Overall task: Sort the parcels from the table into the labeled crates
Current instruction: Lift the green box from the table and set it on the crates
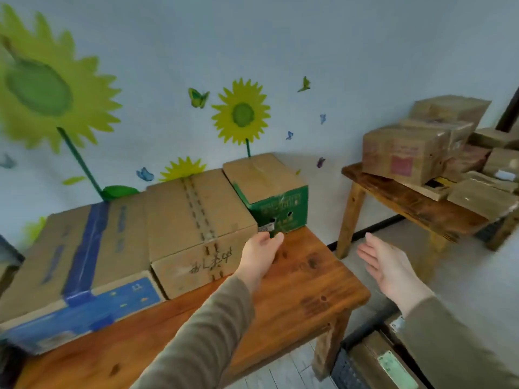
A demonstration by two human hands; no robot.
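Three cardboard parcels stand in a row on the wooden table (pixel 303 287): a blue-taped box (pixel 70 259) at left, a plain brown box (pixel 196 226) with handwriting in the middle, and a green-sided box (pixel 269 192) at right. My left hand (pixel 259 254) reaches to the lower front corner of the green-sided box, its fingertips at or just short of the corner, holding nothing. My right hand (pixel 390 265) hovers open, palm facing left, off the table's right end. A dark crate (pixel 362 360) with a parcel and green label inside sits on the floor at lower right.
A second wooden table (pixel 412 203) at the right back carries a pile of several brown parcels (pixel 404 153). The wall with sunflower decals runs behind both tables. Grey floor lies between the two tables.
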